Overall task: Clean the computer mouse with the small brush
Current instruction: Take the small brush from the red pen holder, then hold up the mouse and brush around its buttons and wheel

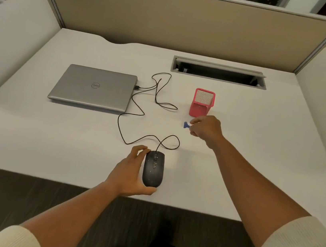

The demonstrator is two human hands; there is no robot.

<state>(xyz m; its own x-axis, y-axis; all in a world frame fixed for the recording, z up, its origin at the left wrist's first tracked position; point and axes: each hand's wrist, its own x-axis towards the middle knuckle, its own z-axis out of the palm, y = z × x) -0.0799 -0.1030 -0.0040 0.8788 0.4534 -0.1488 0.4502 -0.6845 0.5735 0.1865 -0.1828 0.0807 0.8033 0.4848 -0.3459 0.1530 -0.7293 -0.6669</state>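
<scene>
A black wired computer mouse [153, 169] lies near the front edge of the white desk [260, 137], speckled with pale dust. My left hand [130, 173] cups its left side, thumb at the rear and fingers by the front. My right hand [205, 128] is farther back, just in front of the red holder, its fingers pinched on a small blue brush [186, 125] whose tip pokes out to the left. Most of the brush is hidden inside the hand.
A closed grey laptop [94, 87] sits at the back left, with the mouse cable [139, 107] looping from it across the desk's middle. A red mesh pen holder [202, 103] stands behind my right hand. A cable slot [219, 72] lies by the rear partition.
</scene>
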